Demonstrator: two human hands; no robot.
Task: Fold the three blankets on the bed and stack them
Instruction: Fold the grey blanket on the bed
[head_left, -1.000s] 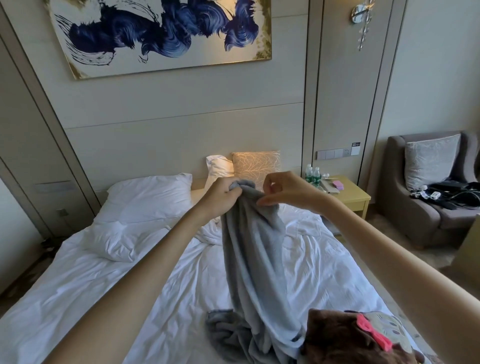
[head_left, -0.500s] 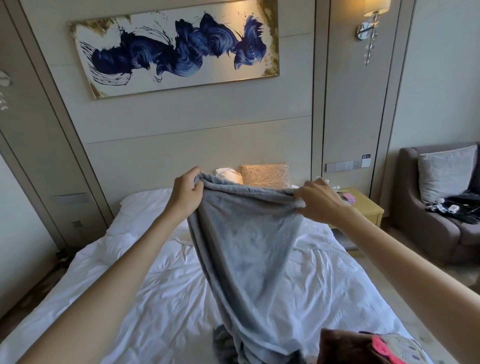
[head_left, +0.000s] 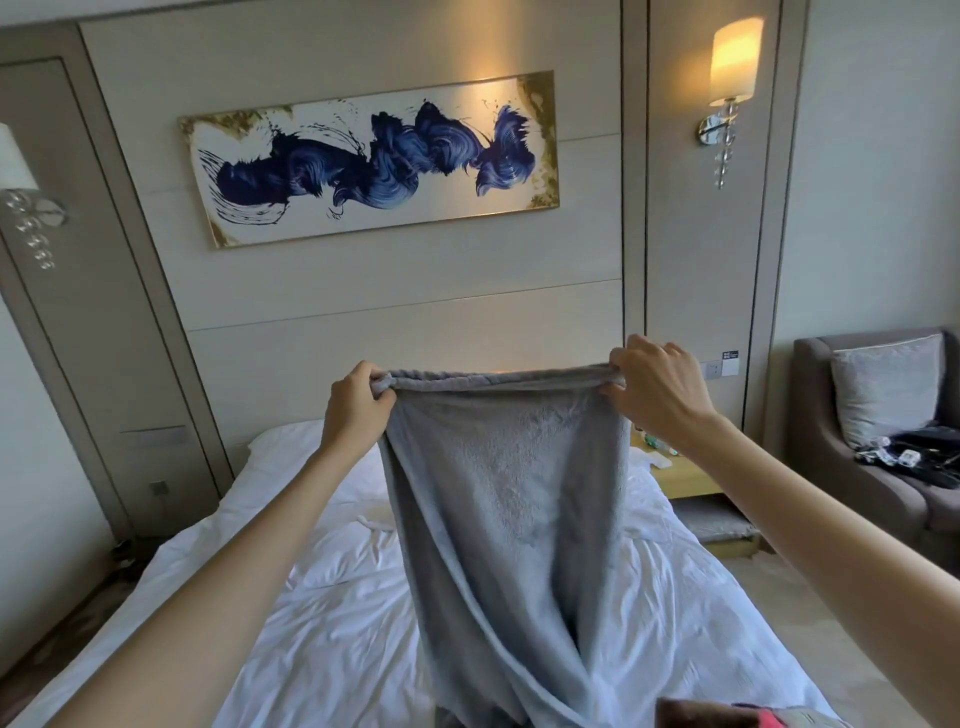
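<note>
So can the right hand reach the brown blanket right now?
Probably not yet: the right hand pinches the raised grey blanket. The brown blanket lies low, uncovered, reachable once it lets go.

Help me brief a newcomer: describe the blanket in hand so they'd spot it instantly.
Find the white bed below the blue painting. Over its middle, the left hand and right hand hold up the grey blanket by its top edge. It is plain grey, unlike the brown fabric at the bottom edge.
</note>
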